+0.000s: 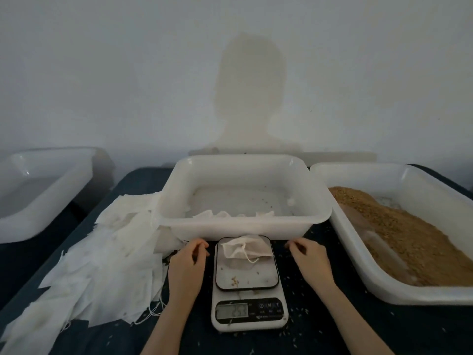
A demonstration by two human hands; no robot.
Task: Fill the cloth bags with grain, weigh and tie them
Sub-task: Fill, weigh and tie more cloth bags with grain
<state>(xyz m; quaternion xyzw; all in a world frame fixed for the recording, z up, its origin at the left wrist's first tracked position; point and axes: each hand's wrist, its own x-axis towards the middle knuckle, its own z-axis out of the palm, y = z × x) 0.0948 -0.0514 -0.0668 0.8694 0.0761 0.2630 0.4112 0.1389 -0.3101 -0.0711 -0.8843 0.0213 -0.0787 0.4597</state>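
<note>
A small white cloth bag (247, 248) with a drawstring lies on the platform of a white kitchen scale (249, 290), whose display shows digits. My left hand (188, 262) hovers left of the scale with loosely curled fingers, holding nothing. On the other side, my right hand (308, 257) is likewise loosely curled and holds nothing. Brown grain (401, 231) fills a white tub (378, 278) at the right. A heap of flat cloth bags (102, 265) lies at the left.
A white tub (240, 226) behind the scale holds a few tied bags along its near wall. Another white tub (38, 201) stands at far left. Loose grains are scattered on the dark tablecloth (320, 324) and the scale platform. A white wall rises behind.
</note>
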